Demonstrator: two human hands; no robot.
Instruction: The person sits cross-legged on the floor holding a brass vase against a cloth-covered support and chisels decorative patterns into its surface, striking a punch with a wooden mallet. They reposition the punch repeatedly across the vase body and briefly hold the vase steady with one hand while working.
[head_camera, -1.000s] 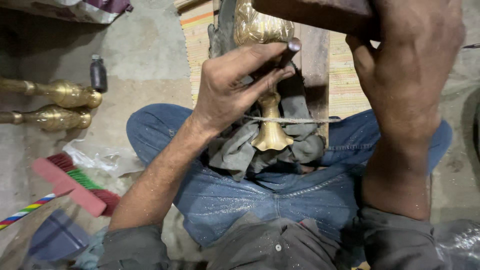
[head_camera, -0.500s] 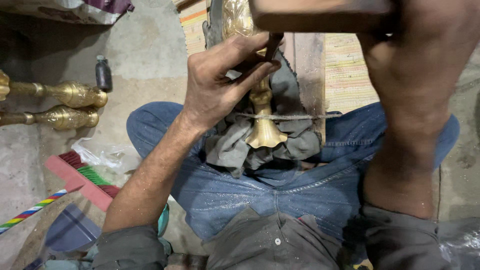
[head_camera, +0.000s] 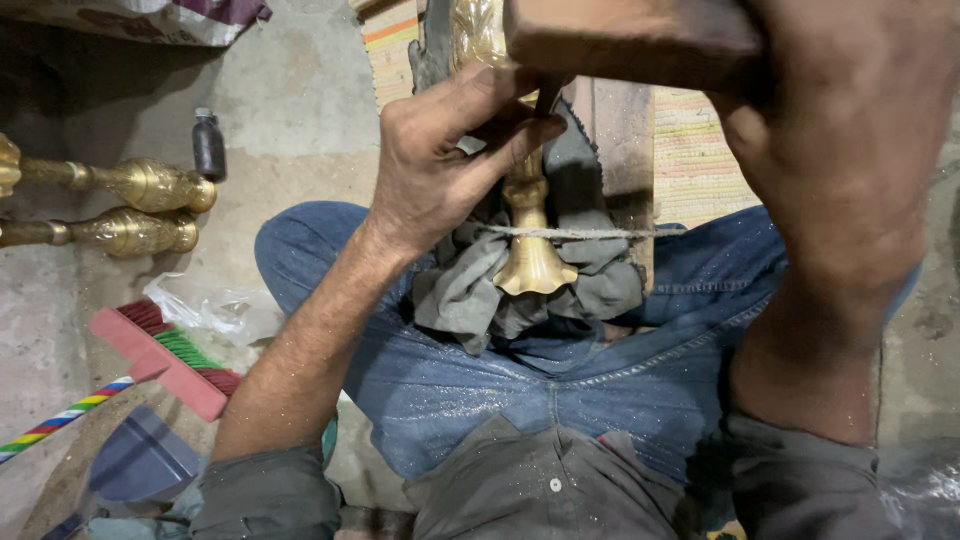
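The left hand (head_camera: 450, 160) pinched a thin punch (head_camera: 545, 100) against a brass stem (head_camera: 528, 245) lying on the lap. The right hand (head_camera: 850, 150) gripped a raised mallet (head_camera: 630, 40). Striking squarely looked wise.

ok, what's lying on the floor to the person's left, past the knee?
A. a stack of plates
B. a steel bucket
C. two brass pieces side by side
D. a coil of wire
C: two brass turned pieces lie side by side on the concrete floor, near a small dark bottle and above the red brush; no bucket, coil or plates show.
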